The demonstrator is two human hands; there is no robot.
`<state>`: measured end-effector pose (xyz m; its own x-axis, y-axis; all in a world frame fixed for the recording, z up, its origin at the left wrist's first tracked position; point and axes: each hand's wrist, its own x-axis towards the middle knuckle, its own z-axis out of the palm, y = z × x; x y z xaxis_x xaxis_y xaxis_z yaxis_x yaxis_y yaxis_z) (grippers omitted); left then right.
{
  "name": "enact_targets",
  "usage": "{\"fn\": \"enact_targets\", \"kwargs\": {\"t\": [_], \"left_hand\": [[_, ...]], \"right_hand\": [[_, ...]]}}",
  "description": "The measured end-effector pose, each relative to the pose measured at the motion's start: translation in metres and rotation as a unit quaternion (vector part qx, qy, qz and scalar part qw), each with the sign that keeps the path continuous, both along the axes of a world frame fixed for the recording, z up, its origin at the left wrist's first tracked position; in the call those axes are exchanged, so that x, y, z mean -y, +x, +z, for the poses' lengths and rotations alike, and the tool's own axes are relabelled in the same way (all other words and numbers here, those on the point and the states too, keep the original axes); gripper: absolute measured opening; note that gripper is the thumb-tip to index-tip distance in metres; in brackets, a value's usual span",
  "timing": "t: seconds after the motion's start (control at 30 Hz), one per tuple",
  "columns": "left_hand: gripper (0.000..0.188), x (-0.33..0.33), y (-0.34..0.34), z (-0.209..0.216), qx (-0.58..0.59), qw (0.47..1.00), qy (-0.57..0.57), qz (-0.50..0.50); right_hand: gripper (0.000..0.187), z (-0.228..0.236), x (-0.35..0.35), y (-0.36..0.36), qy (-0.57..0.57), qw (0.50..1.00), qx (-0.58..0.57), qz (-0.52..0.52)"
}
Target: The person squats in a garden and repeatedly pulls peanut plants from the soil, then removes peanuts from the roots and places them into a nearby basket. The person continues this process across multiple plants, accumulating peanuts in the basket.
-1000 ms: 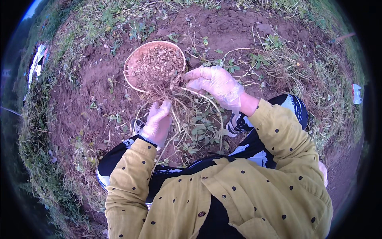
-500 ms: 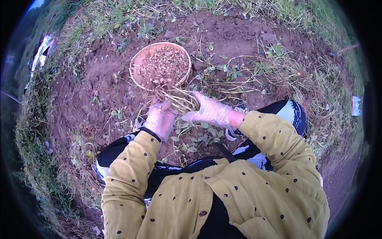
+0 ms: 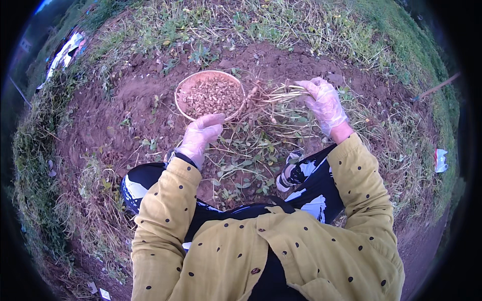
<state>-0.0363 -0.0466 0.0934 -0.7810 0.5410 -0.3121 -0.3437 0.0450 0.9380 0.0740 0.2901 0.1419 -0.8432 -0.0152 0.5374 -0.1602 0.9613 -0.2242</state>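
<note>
A round woven basket (image 3: 185, 89) full of brown peanut pods sits on the bare soil ahead of me. My right hand (image 3: 325, 103), in a thin clear glove, grips a bundle of pale plant stems (image 3: 279, 94) whose root end points toward the basket's right rim. My left hand (image 3: 201, 134), also gloved, hovers just below the basket's near edge with fingers loosely curled and nothing visible in it. Both arms wear mustard sleeves with dark dots.
Pulled green plants and stems (image 3: 251, 150) lie scattered between my knees and the basket. A patterned shoe (image 3: 291, 170) shows near my right knee. Grass rings the dug soil. White litter (image 3: 441, 159) lies at right, white sheeting (image 3: 63, 52) at far left.
My right hand has lifted the stem bundle away to the right of the basket. My left hand has let go of the bundle and stays near the basket's near edge.
</note>
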Motion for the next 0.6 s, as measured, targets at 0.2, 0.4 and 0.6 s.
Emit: {"fn": "enact_targets", "kwargs": {"t": [0.2, 0.4, 0.6], "left_hand": [[0.027, 0.077, 0.010, 0.065, -0.254, 0.918, 0.130, 0.276], [0.025, 0.203, 0.039, 0.027, -0.325, 0.781, 0.080, 0.528], [0.020, 0.308, 0.124, -0.146, -0.016, 0.778, -0.253, 0.574]], "right_hand": [[0.048, 0.027, -0.145, 0.040, 0.012, 0.981, 0.031, -0.189], [0.067, -0.015, -0.289, 0.077, 0.126, 0.897, 0.134, -0.403], [0.056, -0.095, -0.235, 0.074, -0.082, 0.903, 0.239, -0.348]]}}
